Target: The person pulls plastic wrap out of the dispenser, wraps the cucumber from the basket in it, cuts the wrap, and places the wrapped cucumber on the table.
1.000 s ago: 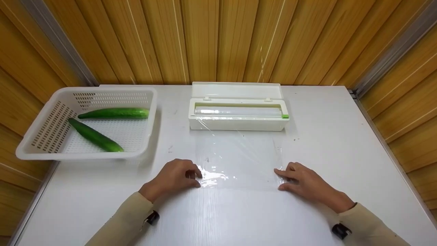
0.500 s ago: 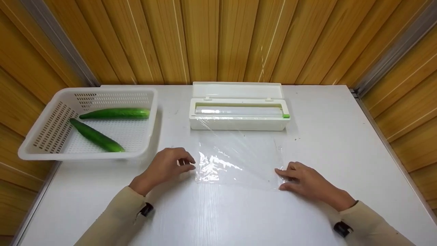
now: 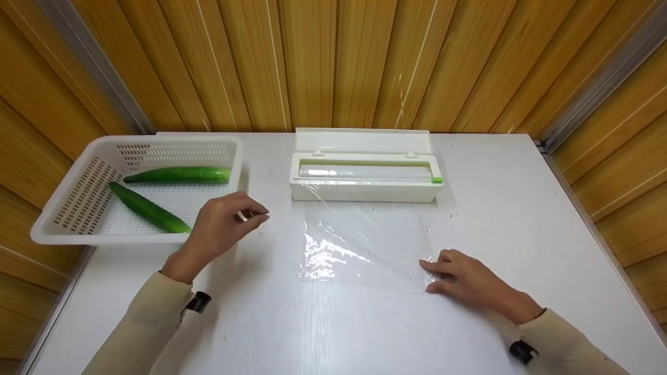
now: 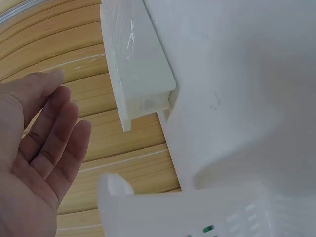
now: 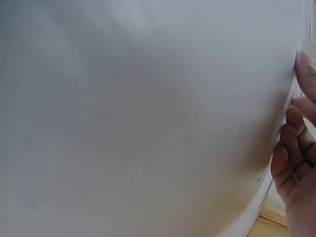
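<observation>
Plastic wrap (image 3: 365, 247) lies on the surface (image 3: 365, 333) at its box's (image 3: 365, 192) six o'clock. Toward four, the right hand (image 3: 464, 276) touches it, thumb and forefinger apart. Toward nine, the left hand's (image 3: 213, 229) fingertips nearly meet beside a basket (image 3: 112, 239).

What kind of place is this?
Maybe a little food-preparation corner: there's a white table, a basket holding two cucumbers, and an open cling-film box.
</observation>
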The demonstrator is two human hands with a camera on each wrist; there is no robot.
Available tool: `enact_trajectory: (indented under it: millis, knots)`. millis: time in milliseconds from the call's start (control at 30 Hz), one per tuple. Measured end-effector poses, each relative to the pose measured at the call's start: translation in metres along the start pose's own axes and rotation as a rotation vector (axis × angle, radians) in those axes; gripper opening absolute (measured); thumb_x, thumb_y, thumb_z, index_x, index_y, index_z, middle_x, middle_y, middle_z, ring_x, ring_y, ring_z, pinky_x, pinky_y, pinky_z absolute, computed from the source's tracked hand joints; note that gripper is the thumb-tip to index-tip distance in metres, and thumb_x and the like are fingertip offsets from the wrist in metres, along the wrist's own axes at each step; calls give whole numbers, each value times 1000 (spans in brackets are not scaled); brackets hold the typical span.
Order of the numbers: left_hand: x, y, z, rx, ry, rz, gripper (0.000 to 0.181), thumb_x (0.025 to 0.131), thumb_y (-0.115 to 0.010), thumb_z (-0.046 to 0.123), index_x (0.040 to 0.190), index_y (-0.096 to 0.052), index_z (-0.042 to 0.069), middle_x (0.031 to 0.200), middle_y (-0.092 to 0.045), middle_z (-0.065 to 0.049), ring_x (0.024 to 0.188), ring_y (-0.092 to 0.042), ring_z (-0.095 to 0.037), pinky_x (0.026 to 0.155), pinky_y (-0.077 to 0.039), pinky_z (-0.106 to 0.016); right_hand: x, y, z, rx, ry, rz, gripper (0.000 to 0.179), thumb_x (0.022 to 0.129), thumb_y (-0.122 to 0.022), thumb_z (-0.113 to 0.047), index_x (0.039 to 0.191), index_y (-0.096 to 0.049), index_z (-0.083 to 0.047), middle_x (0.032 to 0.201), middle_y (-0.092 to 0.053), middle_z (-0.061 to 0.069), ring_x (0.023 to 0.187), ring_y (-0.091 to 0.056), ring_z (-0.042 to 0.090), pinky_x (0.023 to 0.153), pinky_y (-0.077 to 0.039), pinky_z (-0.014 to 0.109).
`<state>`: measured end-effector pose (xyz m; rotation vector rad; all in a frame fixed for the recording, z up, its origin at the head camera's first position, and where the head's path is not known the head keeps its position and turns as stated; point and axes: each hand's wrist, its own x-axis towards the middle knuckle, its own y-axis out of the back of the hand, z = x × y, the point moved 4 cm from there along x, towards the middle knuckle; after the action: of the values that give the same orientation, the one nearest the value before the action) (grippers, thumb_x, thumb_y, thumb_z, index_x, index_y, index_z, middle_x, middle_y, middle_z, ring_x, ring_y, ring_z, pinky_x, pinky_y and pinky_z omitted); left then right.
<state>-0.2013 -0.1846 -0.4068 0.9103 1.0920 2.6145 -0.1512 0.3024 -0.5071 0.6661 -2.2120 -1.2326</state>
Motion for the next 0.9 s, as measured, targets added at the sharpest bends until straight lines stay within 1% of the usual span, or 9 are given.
enact_trajectory:
  millis: [100,200,367,500,567,667,800,900]
  knots:
    - [3,11,-6,32,14,39,15,86,-88,1,97,-82,8,91,-75,1,82,-71,-14,66,-61,-34,-1,0,0,-4,-8,-6,53,90,-85,-33,134,-74,-6,95,-51,-12,80,-42,3,67,-40,22]
    - [4,21,-16,75,53,66,15,87,-88,2,100,-82,6,94,-75,-2,86,-72,-18,68,-62,-39,-1,-1,0,-3,-23,-19,53,91,-84,-35,134,-74,-6,95,-51,-12,80,-42,2,67,-40,22]
    - [4,38,-39,132,180,62,18,91,-84,1,109,-80,3,104,-75,-11,96,-72,-31,76,-62,-48,0,-1,0,-3,-43,-38,54,91,-84,-36,134,-74,-6,94,-51,-13,79,-41,2,67,-40,22]
    - [3,52,-56,182,289,46,22,94,-80,1,116,-77,1,112,-73,-18,103,-69,-38,84,-59,-55,1,-1,-1,0,-47,-39,53,92,-83,-36,135,-74,-6,94,-50,-13,79,-40,1,67,-39,22]
    - [2,57,-65,203,353,26,24,97,-77,2,120,-75,-1,118,-71,-21,107,-67,-41,90,-55,-58,1,0,-2,5,-44,-36,53,92,-83,-36,135,-74,-7,94,-50,-13,79,-40,2,67,-39,22]
    - [0,65,-76,223,440,-24,28,100,-72,5,127,-71,-3,126,-68,-24,115,-64,-44,99,-49,-63,2,0,-3,9,-29,-27,52,92,-83,-36,134,-74,-7,94,-51,-13,79,-41,2,66,-39,22]
    - [0,76,-92,246,516,-97,34,102,-69,7,135,-65,-4,132,-65,-28,123,-59,-47,105,-43,-66,1,1,-2,-12,-5,-5,52,91,-84,-35,134,-74,-7,94,-51,-13,78,-40,1,66,-39,22]
    - [-2,82,-104,264,551,-143,37,103,-67,8,137,-62,-5,136,-62,-31,126,-56,-50,107,-41,-69,0,1,-1,-22,4,5,52,90,-85,-34,134,-75,-7,94,-51,-12,78,-39,1,66,-39,22]
